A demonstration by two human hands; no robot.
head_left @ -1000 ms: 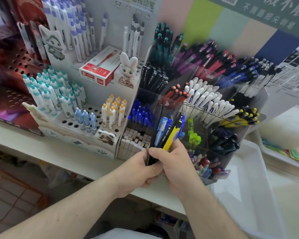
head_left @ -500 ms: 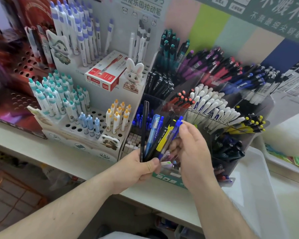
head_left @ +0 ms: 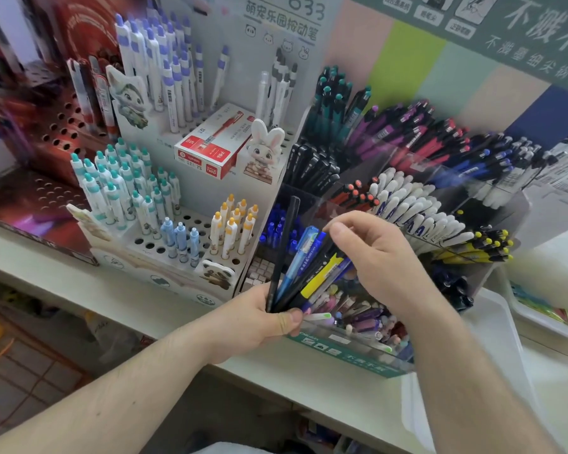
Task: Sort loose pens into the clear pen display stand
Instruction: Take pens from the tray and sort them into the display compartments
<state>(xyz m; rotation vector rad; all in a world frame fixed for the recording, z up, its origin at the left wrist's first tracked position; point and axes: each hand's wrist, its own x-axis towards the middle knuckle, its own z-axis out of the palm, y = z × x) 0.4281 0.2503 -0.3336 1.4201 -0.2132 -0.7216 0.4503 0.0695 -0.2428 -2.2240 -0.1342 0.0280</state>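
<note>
Head view: left hand (head_left: 253, 326) grips a fan of loose pens (head_left: 304, 273) by their lower ends, in front of the clear pen stand (head_left: 407, 204) on the shelf edge. Right hand (head_left: 381, 260) pinches the top of one dark pen, fingers curled.

The pen display stand (head_left: 440, 178) looks like clear glossy plastic, its walls catching pale reflections. The loose pens (head_left: 304, 273) have smooth plastic barrels, one matt black, another translucent blue, one glossy yellow. The white stand (head_left: 191, 231) beside it and the red box (head_left: 217, 142) look like printed cardboard; the bench (head_left: 79, 283) is smooth, matt white.
</note>
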